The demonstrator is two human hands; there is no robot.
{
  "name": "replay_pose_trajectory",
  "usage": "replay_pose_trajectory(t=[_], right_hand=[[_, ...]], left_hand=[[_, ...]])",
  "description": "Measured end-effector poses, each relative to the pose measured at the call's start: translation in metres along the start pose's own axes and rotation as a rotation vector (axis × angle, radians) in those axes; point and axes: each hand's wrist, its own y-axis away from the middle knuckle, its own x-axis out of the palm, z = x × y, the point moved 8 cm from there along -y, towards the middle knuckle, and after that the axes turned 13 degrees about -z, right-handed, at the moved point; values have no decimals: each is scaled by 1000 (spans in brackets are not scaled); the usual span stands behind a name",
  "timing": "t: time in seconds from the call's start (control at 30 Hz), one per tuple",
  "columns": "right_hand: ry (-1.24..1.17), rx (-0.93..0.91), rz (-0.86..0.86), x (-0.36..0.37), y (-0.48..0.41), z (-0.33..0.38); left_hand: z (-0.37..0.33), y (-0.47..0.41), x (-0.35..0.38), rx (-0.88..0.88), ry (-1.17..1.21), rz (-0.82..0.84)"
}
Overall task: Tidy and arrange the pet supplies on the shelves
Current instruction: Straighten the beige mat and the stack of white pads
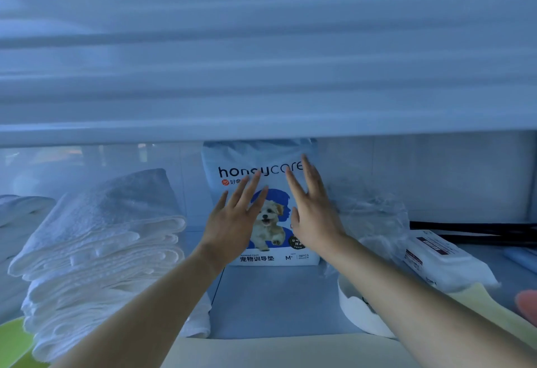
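The pale shelf lies in bluish light, close under a ribbed upper board. One bag of pet pads stands upright at the back middle, with the left hand and right hand at its front, fingers straight and spread. One stack of white towels lies to its left, and one bowl and one wipes pack to its right.

A pack of puppy training pads (dog pictured on its front) stands upright at the back of the shelf, between stacked white towels and a wipes packet.
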Motion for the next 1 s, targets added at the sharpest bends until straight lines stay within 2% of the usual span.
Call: replay_pose_trajectory(t=[0.13, 0.23, 0.57, 0.73, 0.87, 1.0], right_hand=[[-16, 30, 232, 39, 21, -7], [-28, 94, 338, 54, 31, -17], [-93, 111, 484, 65, 46, -16], [-131, 118, 511, 60, 51, -15], [-227, 76, 479, 50, 52, 1], [-323, -15, 420, 46, 50, 30]], left_hand=[[-2, 19, 39, -48, 31, 280], [4, 38, 59, -98, 2, 433], [-5, 51, 64, -188, 81, 477], [-10, 52, 46, -223, 115, 434], [0, 50, 1, -222, 83, 215], [29, 59, -53, -333, 60, 43]])
